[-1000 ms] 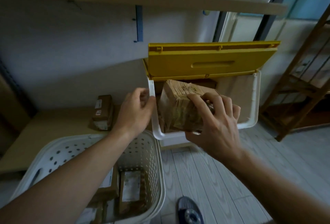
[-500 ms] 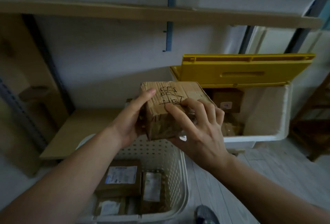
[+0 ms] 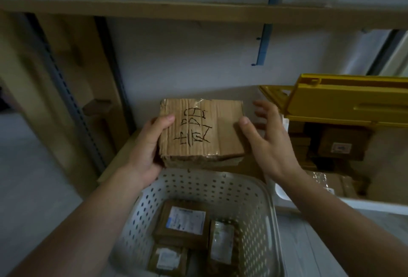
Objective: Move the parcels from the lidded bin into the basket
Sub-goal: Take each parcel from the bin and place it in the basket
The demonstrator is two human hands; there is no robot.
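Closest to the person sits the white basket (image 3: 260,206) with little holes in its sides, low in the middle. Three parcels already lie on its bottom: a brown one with a white label (image 3: 184,221), a thin one beside it (image 3: 221,241), and a small one in front (image 3: 167,260). Just above the far rim of the basket, a cardboard parcel (image 3: 198,131) with black marks drawn on top is held up in the air. The left hand (image 3: 146,150) has its grip clamped on the parcel, with the thumb on top and the fingers seemingly tucked under the left edge. The right hand (image 3: 268,142) has its grip apart, with the fingers spread wide; only the thumb looks to touch the parcel's right edge. So the step in hand seems to be carrying this parcel over to the basket. The next move likely calls for lowering it down past the rim and letting go where there is room, maybe on top of the ones inside. Farther off to the right is the white bin (image 3: 375,205) with its yellow lid (image 3: 344,104) standing open. More parcels (image 3: 343,146) can be seen inside it, so the job looks only partly done. Behind it all is a pale wall with a wooden shelf (image 3: 198,12) running across.
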